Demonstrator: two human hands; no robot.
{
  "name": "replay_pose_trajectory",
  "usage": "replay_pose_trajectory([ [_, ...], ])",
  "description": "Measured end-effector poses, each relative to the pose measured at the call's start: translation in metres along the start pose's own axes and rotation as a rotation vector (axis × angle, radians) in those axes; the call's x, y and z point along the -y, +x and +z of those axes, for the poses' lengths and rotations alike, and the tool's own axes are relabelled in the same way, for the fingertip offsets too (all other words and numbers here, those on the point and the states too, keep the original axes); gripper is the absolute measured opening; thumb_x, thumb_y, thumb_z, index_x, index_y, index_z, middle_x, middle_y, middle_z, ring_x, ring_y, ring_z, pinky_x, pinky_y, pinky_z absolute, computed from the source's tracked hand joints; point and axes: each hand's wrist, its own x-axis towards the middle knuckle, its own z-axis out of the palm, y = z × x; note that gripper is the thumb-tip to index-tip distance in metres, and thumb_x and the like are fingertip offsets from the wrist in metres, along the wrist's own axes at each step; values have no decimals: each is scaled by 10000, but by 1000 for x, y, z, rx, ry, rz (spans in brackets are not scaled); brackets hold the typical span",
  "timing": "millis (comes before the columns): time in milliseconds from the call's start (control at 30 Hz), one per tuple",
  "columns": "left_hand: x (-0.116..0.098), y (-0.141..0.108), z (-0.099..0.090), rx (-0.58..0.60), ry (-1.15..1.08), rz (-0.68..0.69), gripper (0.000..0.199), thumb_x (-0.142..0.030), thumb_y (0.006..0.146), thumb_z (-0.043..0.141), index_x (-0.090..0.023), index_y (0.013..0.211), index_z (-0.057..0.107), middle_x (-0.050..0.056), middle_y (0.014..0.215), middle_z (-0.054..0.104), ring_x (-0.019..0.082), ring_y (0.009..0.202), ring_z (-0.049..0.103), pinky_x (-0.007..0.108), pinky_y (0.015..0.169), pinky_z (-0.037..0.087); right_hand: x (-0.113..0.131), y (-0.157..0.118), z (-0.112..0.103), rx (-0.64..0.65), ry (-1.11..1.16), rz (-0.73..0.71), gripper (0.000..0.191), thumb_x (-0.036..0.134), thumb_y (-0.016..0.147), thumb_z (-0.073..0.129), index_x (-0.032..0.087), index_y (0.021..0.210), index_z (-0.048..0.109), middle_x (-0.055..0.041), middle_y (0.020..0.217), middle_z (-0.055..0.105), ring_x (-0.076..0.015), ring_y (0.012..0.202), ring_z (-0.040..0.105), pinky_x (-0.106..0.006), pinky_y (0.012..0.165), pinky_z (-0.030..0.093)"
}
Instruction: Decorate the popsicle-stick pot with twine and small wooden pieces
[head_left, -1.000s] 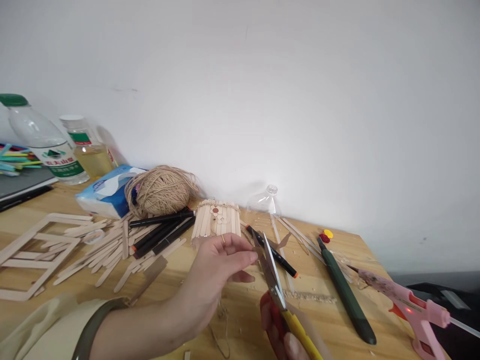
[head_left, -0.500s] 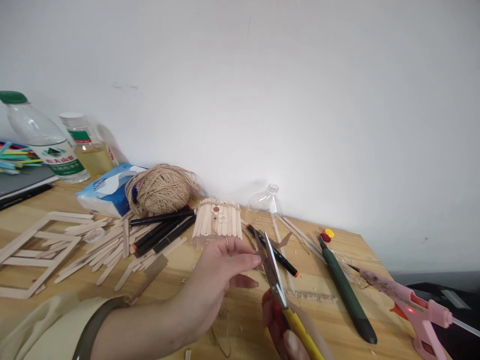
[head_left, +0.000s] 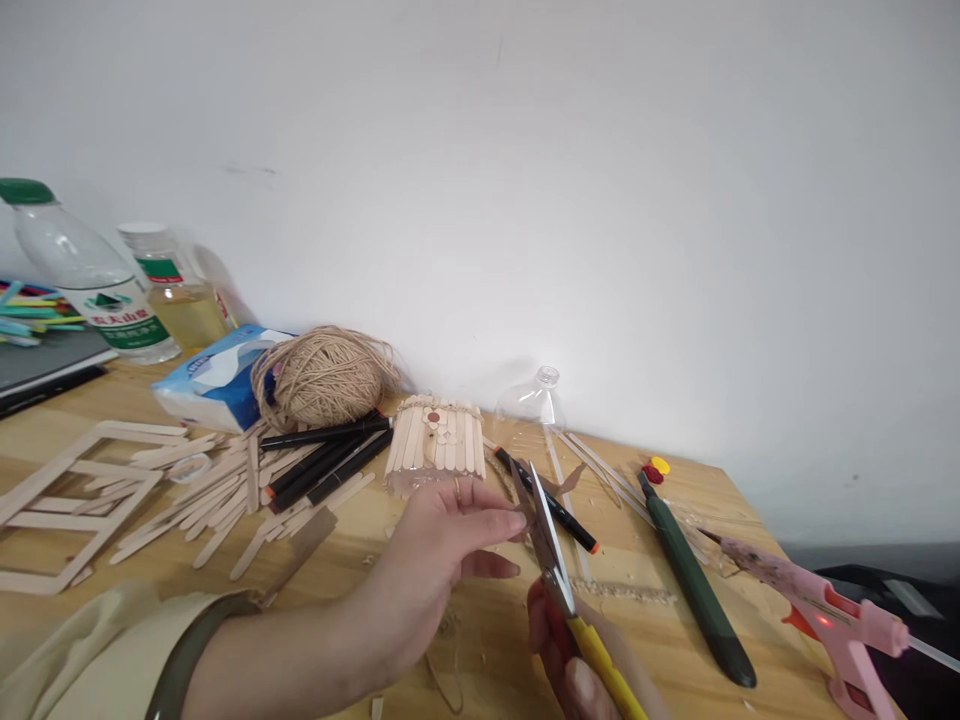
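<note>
My right hand is wrapped around the yellow handle of a pair of scissors, whose metal blades point up and away, slightly apart. Close by on the left, my left hand has thumb and forefinger pinched together against the blades. Whatever small brownish piece may be in that pinch is too hidden to name. Just beyond my left hand stands a clear-bottomed cup covered in wooden craft sticks, with twine and small round decorations on it. Behind the blades lies a black marker with an orange end.
A ball of twine, a tissue pack, loose craft sticks and black markers lie left. Cut bottle top stands by the wall. To the right are a dark green tool and a pink glue gun, its light lit.
Hardly anything differs. Both hands and the scissors have shifted very slightly to the right in the picture, and the pinch stays closed.
</note>
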Motion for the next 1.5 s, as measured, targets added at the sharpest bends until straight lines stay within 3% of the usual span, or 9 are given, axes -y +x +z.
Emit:
replay_pose_trajectory([
  [133, 1, 1, 0, -8, 0, -3, 119, -182, 619, 718, -145, 608, 606, 3, 694, 609, 114, 690, 552, 217, 575, 474, -9, 3, -7, 12, -3, 12, 538, 713, 653, 576, 188, 766, 541, -13, 696, 432, -151, 621, 392, -262, 529, 352],
  [300, 0, 0, 0, 3, 5, -5, 119, -178, 621, 718, -139, 605, 607, 5, 689, 609, 113, 687, 552, 218, 576, 477, -20, 4, -12, 32, 13, 53, 527, 698, 685, 557, 186, 801, 586, -32, 707, 470, -168, 628, 416, -271, 521, 361],
  [767, 1, 2, -1, 4, 17, -6, 117, -184, 622, 718, -133, 627, 613, 5, 685, 604, 109, 682, 554, 212, 574, 480, -34, 8, -10, 12, -23, 36, 572, 741, 649, 550, 171, 692, 535, -5, 636, 445, -131, 573, 367, -251, 476, 282],
  [1167, 0, 2, -1, 10, 24, 9, 104, -186, 626, 711, -139, 649, 621, -1, 696, 607, 104, 682, 547, 208, 569, 479, -18, 4, -8, -2, -49, 33, 565, 748, 671, 516, 184, 693, 498, 5, 627, 405, -130, 575, 335, -260, 482, 233],
  [1500, -1, 3, -2, -7, 31, 35, 107, -198, 638, 718, -139, 668, 635, 3, 709, 625, 97, 678, 558, 192, 566, 479, 29, -4, 4, -96, -94, 36, 578, 771, 678, 472, 196, 646, 431, 21, 610, 332, -123, 560, 276, -271, 515, 213],
])
